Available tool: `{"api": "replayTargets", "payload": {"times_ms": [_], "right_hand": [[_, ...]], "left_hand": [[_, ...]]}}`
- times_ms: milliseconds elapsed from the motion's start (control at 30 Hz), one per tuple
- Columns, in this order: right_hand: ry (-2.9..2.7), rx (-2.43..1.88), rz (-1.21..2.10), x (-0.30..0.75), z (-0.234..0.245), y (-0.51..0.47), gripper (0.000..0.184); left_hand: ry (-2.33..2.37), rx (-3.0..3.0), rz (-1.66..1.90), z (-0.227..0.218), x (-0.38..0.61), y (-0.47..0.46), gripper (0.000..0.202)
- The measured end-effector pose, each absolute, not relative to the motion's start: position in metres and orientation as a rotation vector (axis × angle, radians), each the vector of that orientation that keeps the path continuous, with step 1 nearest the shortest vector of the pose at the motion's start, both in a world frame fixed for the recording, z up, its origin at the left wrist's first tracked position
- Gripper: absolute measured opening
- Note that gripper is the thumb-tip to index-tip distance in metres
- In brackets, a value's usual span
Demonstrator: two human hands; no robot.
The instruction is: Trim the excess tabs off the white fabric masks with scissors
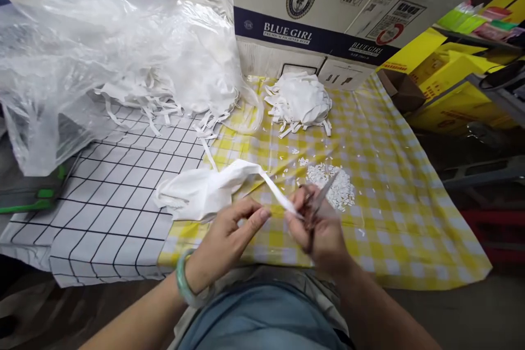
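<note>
Your right hand (328, 238) holds scissors (326, 191) and strap (275, 188); left hand (229, 238) narrow, apparently empty. Scraps (342, 188) beyond right hand suggest trimming part-done, strap likely uncut.

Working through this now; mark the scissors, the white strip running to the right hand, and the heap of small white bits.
Scissors (323, 194): head view, on the blades.
White strip (279, 192): head view, mid-length.
White bits (342, 190): head view, heap's middle.
</note>
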State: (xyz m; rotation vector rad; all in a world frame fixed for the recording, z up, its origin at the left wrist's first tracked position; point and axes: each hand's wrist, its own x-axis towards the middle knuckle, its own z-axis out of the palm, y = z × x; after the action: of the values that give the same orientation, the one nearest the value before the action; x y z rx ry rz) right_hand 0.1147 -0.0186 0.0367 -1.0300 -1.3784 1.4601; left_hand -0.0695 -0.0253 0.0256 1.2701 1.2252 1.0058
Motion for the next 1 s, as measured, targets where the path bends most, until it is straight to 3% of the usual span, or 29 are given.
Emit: {"api": "replayTargets", "payload": {"times_ms": [200, 333, 400, 533, 700, 833, 1000], "right_hand": [[-1.573, -0.993, 1.854, 0.107, 0.0, -0.066, 0.028], [-1.493, -1.061, 1.486, 0.099, -0.016, -0.039, 0.026], [-1.503, -1.048, 1.395, 0.087, -0.022, -0.017, 0.031], [-1.476, -0.899, 1.67, 0.07, -0.018, 0.025, 0.035], [-1.296, -0.859, 1.927, 0.078, 0.025, 0.065, 0.035], [-1.226, -0.898, 2.033, 0.074, 0.048, 0.085, 0.036], [-1.103, -0.902, 2.075, 0.042, 0.023, 0.081, 0.041]], "left_hand": [[0.959, 0.317, 1.055, 0.024, -0.072, -0.036, 0.03], [0.943, 0.249, 0.995, 0.04, -0.088, -0.038, 0.024], [0.933, 0.286, 0.983, 0.046, -0.093, -0.042, 0.023], [1.047, 0.47, 0.969, 0.044, -0.111, -0.045, 0.023], [1.296, 0.964, 0.875, 0.038, -0.133, -0.049, 0.025], [1.232, 1.314, 0.745, 0.047, -0.133, -0.053, 0.025], [1.084, 1.483, 0.927, 0.06, -0.119, -0.047, 0.023]]}}
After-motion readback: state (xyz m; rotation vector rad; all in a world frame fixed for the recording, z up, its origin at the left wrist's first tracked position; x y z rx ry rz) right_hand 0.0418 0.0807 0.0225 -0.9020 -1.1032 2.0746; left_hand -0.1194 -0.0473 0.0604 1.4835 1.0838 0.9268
